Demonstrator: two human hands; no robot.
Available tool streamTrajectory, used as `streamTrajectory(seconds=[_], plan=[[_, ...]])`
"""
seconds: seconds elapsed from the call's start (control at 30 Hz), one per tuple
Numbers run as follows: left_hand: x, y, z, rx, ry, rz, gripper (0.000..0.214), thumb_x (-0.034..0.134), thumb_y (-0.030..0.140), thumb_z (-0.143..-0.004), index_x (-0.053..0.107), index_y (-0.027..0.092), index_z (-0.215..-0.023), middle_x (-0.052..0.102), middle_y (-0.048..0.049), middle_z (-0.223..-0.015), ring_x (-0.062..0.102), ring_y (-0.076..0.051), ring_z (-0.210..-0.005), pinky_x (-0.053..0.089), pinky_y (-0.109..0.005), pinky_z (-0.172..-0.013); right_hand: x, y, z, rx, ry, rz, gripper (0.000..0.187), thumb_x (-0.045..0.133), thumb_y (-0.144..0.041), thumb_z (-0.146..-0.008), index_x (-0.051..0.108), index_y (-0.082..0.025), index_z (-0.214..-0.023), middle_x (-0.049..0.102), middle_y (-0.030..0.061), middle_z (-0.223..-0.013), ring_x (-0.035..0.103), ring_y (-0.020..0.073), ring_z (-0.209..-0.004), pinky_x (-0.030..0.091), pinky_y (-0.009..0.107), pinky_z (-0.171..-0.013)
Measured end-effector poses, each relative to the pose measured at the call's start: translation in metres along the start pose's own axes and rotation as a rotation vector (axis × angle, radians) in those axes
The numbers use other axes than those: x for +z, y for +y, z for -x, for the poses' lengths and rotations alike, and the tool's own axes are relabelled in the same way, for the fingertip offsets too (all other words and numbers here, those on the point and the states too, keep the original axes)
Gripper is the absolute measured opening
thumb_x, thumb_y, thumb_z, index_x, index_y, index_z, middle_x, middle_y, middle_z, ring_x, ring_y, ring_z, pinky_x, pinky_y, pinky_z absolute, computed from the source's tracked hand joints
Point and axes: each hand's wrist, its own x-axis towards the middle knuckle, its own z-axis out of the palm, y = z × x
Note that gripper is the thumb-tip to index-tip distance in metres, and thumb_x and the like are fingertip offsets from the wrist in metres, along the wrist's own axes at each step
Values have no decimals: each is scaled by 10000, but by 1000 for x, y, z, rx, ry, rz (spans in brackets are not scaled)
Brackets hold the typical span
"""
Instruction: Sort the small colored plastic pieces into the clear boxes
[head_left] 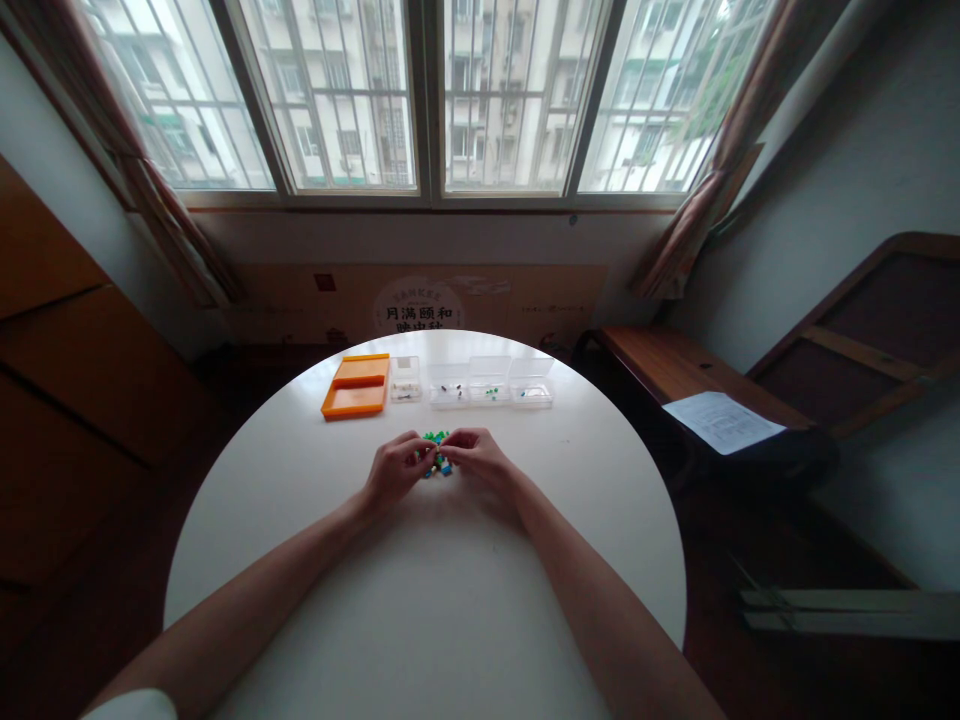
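Note:
A small heap of tiny green, blue and dark pieces (445,467) lies on the white round table (420,600). At the heap's left side is my left hand (393,468), its fingers closed in a pinch. My right hand (480,455) meets it from the other side, thumb and forefinger pressed together. The fingertips of both hands come close to each other over the pieces. Whatever sits between them is too small to make out, and the hands hide part of the heap.
Behind the heap stands a row of clear lidded boxes (531,397), opened, with small parts inside several of them. An orange tray (355,410) is to their left. Beyond the table's right edge, a paper sheet (721,422) rests on a wooden bench (660,365).

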Motion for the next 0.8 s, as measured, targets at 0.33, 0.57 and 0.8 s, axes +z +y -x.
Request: streamTrajectory(seconds=[0.33, 0.57, 0.8], plan=[[1, -1, 1, -9, 10, 0, 153, 566, 280, -813, 669, 167, -806, 565, 1, -691, 470, -55, -507, 402, -169, -498, -2, 5, -2, -1, -3, 27, 326, 771, -382, -569, 686, -116, -738, 639, 27, -641, 540, 104, -574, 410, 235, -555], [0, 1, 0, -13, 5, 19, 176, 576, 320, -816, 674, 173, -815, 551, 3, -680, 474, -61, -518, 400, -175, -510, 1, -3, 0, 2, 11, 31, 339, 756, -408, -577, 691, -113, -730, 615, 14, -590, 510, 96, -540, 391, 232, -533], [1, -2, 0, 1, -2, 34, 184, 572, 318, -820, 679, 169, -836, 551, 0, -673, 480, -64, -521, 401, -176, -507, 1, -1, -1, -3, 20, 20, 341, 756, -413, -575, 693, -113, -726, 605, 8, -577, 496, 93, -527, 380, 239, -534]])
